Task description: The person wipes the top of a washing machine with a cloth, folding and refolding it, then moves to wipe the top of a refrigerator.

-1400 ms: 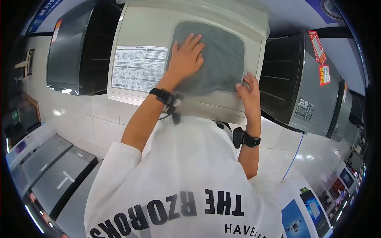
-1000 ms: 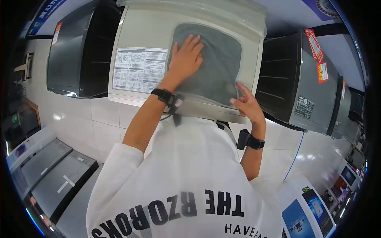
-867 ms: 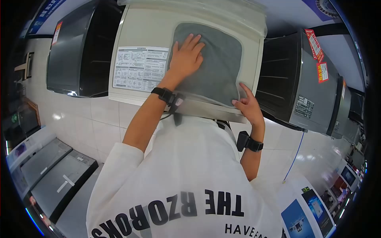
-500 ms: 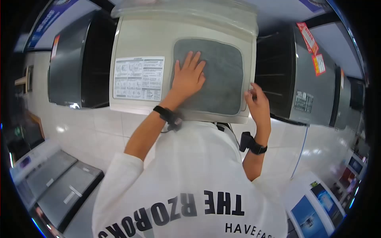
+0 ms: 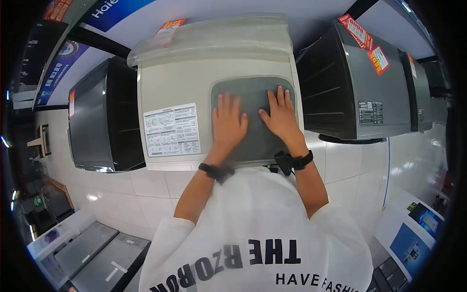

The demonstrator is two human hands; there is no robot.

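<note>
Right hand (image 5: 279, 114) moved onto grey cloth (image 5: 253, 97) beside left hand (image 5: 227, 124); both grips flat, open, pressing it.

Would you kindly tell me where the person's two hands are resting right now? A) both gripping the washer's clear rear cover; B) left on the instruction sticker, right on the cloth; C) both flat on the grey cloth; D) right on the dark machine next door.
C: the left hand and right hand both lie palm-down, fingers spread, on the grey cloth atop the white washing machine.
</note>
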